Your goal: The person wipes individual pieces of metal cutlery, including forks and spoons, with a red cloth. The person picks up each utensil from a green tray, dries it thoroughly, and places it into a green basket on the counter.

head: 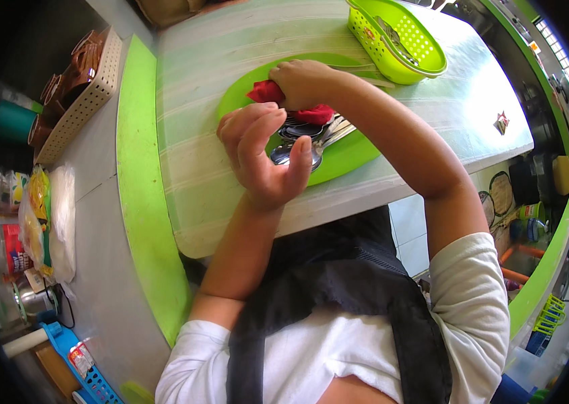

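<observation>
A bright green plate (345, 164) lies on the table in front of me, with a pile of metal spoons (298, 132) on it, their handles pointing right. My right hand (307, 83) is closed around a red cloth (266, 92) over the far part of the plate. Part of the cloth hangs against the spoons; what else the fingers may hold is hidden. Over the plate's near left side, my left hand (264, 151) is raised, palm up, its fingers curled and apart with nothing visible in them. More utensil handles (378, 81) stick out beyond my right wrist.
Beyond the plate stands a lime-green perforated basket (418, 70) with metal utensils inside. A small folded wrapper (501, 123) lies on the table (203, 192) at right. On the left counter are a beige basket (85, 96) of brown mugs and several plastic packages (62, 222).
</observation>
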Demonstrator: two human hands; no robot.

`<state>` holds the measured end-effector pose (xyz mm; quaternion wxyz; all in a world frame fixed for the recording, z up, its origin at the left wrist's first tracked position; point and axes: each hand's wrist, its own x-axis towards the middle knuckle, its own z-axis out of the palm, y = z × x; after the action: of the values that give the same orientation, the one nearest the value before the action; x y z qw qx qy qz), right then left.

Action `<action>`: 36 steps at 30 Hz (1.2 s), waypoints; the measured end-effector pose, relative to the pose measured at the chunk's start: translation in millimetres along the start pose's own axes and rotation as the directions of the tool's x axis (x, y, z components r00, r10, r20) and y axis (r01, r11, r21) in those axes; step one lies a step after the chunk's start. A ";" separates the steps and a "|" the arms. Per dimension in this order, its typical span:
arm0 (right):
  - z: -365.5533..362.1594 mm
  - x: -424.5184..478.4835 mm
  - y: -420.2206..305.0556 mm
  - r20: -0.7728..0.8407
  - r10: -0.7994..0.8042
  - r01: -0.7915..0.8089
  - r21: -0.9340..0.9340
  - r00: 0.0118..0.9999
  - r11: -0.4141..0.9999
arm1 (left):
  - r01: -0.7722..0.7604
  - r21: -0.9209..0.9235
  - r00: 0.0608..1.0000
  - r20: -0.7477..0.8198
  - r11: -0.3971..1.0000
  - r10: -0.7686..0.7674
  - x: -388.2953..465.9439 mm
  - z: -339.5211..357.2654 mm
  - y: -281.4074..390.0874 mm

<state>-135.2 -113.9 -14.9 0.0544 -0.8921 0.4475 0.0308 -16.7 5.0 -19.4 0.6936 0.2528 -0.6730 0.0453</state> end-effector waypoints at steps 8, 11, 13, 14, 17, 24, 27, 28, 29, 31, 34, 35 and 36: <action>-17.4 -5.1 -5.2 -0.162 0.102 -0.098 0.030 0.982 0.995 | 0.011 0.013 0.999 -0.031 1.000 -0.011 -0.4 5.8 0.1; -52.4 -26.4 -5.8 -0.328 0.201 -0.082 0.342 0.923 0.936 | 0.009 -0.009 1.000 -0.007 1.000 -0.009 1.1 7.7 2.2; -70.5 -52.3 -17.3 -0.375 0.302 0.011 0.643 0.877 0.765 | 0.008 0.034 0.999 0.035 0.999 -0.010 0.2 3.8 1.9; -67.0 -66.8 -18.9 -0.396 0.324 0.131 0.782 0.859 0.609 | 0.006 0.050 0.998 0.055 0.999 -0.009 0.2 3.0 2.1; -58.3 -113.5 -37.2 -0.278 0.488 0.373 0.922 0.827 -0.107 | -0.003 0.038 0.989 0.146 0.999 -0.003 1.3 4.8 1.1; -28.5 -170.6 -39.2 -0.156 0.589 0.485 0.747 0.793 -0.454 | 0.061 -0.209 0.912 0.410 0.976 0.031 -7.4 12.0 12.2; -12.3 -186.7 -27.8 -0.261 0.646 0.670 0.511 0.717 -0.538 | 0.047 -0.185 0.843 0.534 0.982 0.060 -5.4 18.2 35.6; -8.0 -191.1 -25.7 -0.187 0.748 0.672 0.612 0.636 -0.418 | 0.089 -0.180 0.827 0.562 0.980 0.028 -5.6 21.9 48.8; -3.2 -196.4 -23.2 -0.125 0.762 0.658 0.604 0.635 -0.449 | 0.267 -0.157 0.778 0.617 0.951 -0.116 -9.5 22.3 62.4; 2.6 -206.1 -17.0 -0.007 0.781 0.636 0.585 0.625 -0.503 | 0.584 -0.085 0.607 0.706 0.807 -0.365 -15.8 21.1 85.2; 12.1 -211.5 -28.6 -0.059 0.762 0.633 0.601 0.644 -0.488 | 0.724 -0.027 0.421 0.809 0.689 -0.411 -29.4 14.4 86.5; 14.5 -210.1 -36.9 -0.093 0.759 0.639 0.610 0.645 -0.468 | 0.756 0.016 0.339 0.846 0.655 -0.412 -32.5 11.7 86.6; 3.6 -206.1 -52.7 0.001 0.772 0.578 0.663 0.635 -0.476 | 0.767 -0.012 0.372 0.823 0.642 -0.430 -34.4 9.0 89.0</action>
<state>-216.2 81.7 6.5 0.5885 -0.1844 0.3264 -0.7163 -63.8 88.1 -26.9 0.3433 0.3329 -0.7461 -0.4633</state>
